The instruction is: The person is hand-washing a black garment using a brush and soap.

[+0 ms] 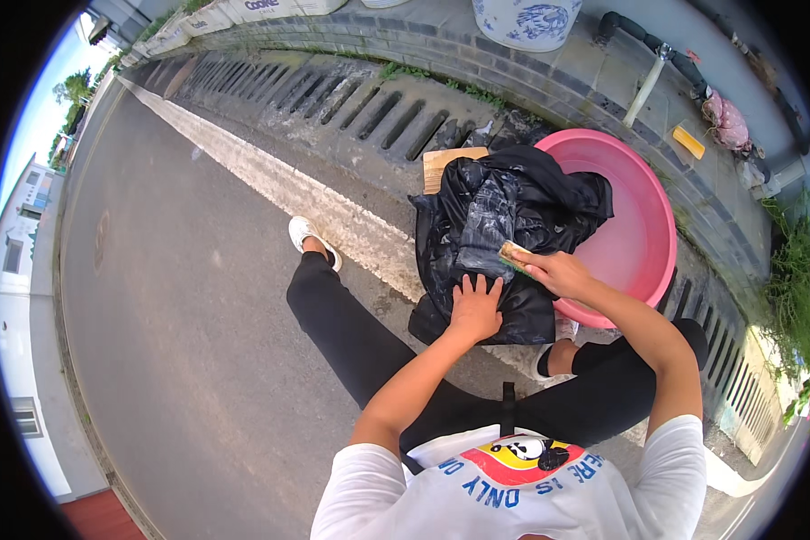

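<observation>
A wet black garment (489,223) with whitish suds lies before me, over a wooden board (445,162) whose far end shows. Part of the garment hangs over the near-left rim of a pink plastic basin (661,223) holding cloudy water. My left hand (476,310) rests flat on the cloth with its fingers spread. In my right hand (560,271) is a wooden-backed scrubbing brush (515,254) with green bristles, held against the sudsy part of the garment, just up and right of my left hand.
A slotted concrete drain cover (351,101) runs along the brick kerb (418,44). On the raised pavement are a blue-and-white pot (526,23), a pipe with a tap (646,88), a yellow object (688,142) and a pink bag (725,121). A white road line (277,182) passes under my legs.
</observation>
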